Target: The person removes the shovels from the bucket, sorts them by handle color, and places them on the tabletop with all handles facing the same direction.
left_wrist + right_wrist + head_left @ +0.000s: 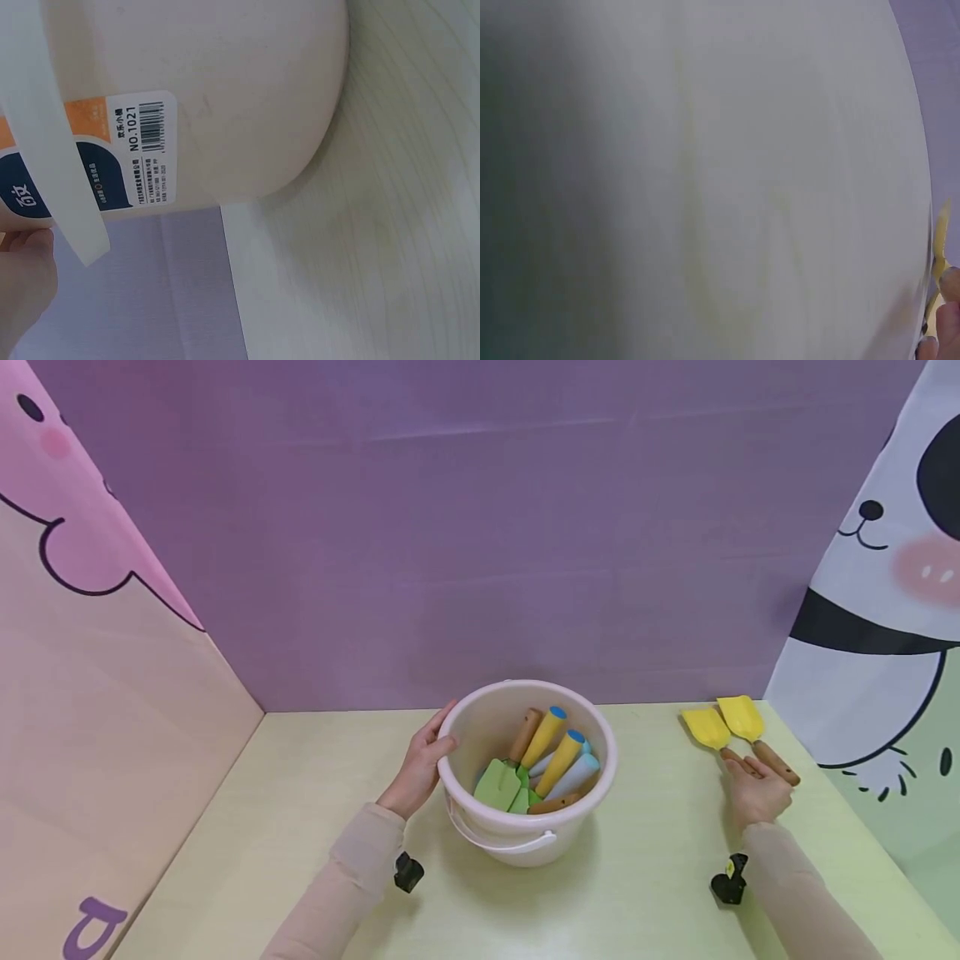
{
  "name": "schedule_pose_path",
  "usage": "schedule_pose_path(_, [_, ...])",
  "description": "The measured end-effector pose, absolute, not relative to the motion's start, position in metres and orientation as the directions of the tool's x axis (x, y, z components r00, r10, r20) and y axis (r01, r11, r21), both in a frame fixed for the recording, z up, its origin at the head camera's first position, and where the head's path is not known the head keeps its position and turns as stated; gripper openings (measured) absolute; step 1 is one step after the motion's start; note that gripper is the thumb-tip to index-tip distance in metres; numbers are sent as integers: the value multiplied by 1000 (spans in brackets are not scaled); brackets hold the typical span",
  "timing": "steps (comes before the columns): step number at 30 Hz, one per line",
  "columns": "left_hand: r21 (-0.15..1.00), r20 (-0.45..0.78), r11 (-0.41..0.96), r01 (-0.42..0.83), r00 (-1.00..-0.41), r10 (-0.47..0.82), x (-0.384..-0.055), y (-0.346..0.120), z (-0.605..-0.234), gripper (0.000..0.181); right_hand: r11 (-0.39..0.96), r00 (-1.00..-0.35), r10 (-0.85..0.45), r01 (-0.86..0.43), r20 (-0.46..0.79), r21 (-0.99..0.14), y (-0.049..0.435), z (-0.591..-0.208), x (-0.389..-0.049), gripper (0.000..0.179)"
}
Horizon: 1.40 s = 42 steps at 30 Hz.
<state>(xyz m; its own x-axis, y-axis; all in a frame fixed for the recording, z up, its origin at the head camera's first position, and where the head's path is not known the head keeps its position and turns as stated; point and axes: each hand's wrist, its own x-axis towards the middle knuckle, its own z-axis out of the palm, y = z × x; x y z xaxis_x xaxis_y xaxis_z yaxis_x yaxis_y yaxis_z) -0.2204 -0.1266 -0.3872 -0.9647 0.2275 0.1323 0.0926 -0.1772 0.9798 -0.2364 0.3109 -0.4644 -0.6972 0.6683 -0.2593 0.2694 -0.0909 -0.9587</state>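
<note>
A white bucket (517,839) stands on the table, holding several toy garden tools (555,760) with green blades and brown, yellow or pale blue handles. My left hand (417,764) grips its left rim, thumb over the edge. The left wrist view shows the side of the bucket with a label (142,150) and the bucket's handle (45,135) crossing it. At the far right, two yellow toy shovels lie side by side. My right hand (759,791) holds the wooden handle of the left shovel (707,728); the right shovel (742,718) lies just beyond, its handle close to my knuckles.
A purple wall panel (480,543) rises along the table's back edge. Printed side panels flank the table (300,802), a pink one (135,693) at left and one with an animal picture (870,693) at right, close to the shovels.
</note>
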Motion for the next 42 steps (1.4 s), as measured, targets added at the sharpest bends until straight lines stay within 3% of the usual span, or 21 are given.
schedule_pose_path(5, [980,132,-177,94,-966,221,-220,-127,-388,65,-38,-687,675,331,-269,-943,312,-468,-240,55])
schedule_pose_path(13, [980,137,-175,99,-965,225,-219,-126,-386,67,-227,-668,633,324,-392,-918,313,-467,-246,56])
schedule_pose_path(24, [981,126,-174,88,-966,224,-219,-126,-386,66,-267,-655,627,328,-422,-906,310,-473,-250,59])
schedule_pose_path(42, [982,126,-162,93,-970,209,-218,-125,-385,65,-157,-661,659,345,-359,-925,308,-479,-256,57])
